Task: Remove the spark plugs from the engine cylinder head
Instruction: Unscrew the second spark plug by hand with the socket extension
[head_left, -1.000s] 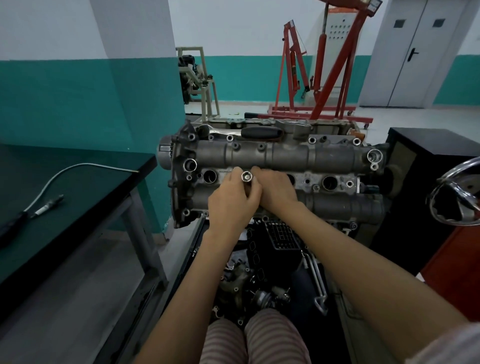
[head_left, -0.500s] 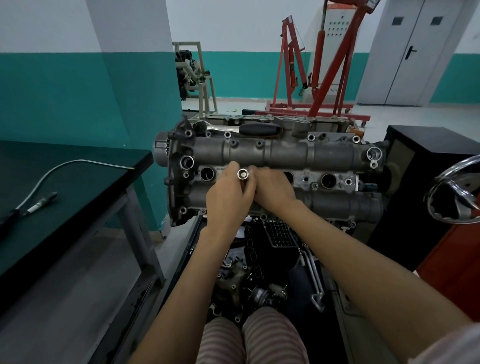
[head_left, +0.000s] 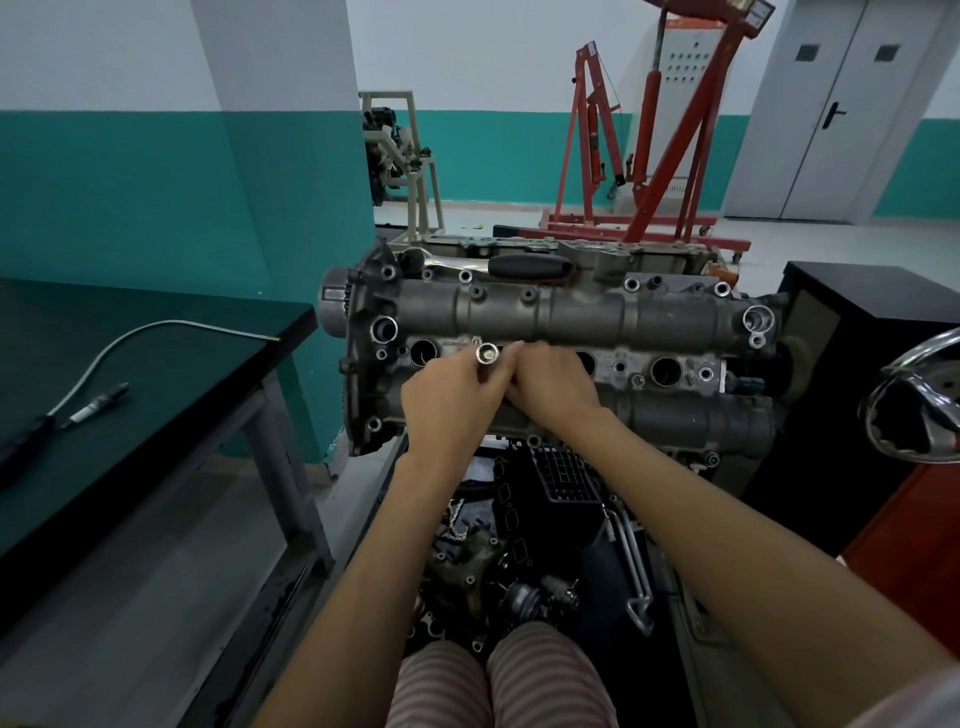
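Note:
A grey engine cylinder head (head_left: 571, 312) stands on its side in front of me, with a row of round plug wells across its middle. My left hand (head_left: 447, 400) grips a silver socket tube (head_left: 487, 356) that sticks out of the second well from the left. My right hand (head_left: 550, 384) sits right beside it, fingers curled against the same tube. Open wells show at the far left (head_left: 423, 352) and to the right (head_left: 665, 370). One spark plug (head_left: 98, 402) lies on the dark table at my left. The plug in the socket's well is hidden.
A dark green workbench (head_left: 156, 374) with a thin metal tube (head_left: 171, 327) is at my left. Loose engine parts (head_left: 498, 561) lie below the head. A black cabinet (head_left: 852, 332) and a chrome wheel (head_left: 919, 400) are at right. Red engine hoists (head_left: 654, 156) stand behind.
Both hands stay on the socket tube at the same well; the fingers have shifted slightly around it. My view has drifted a little.

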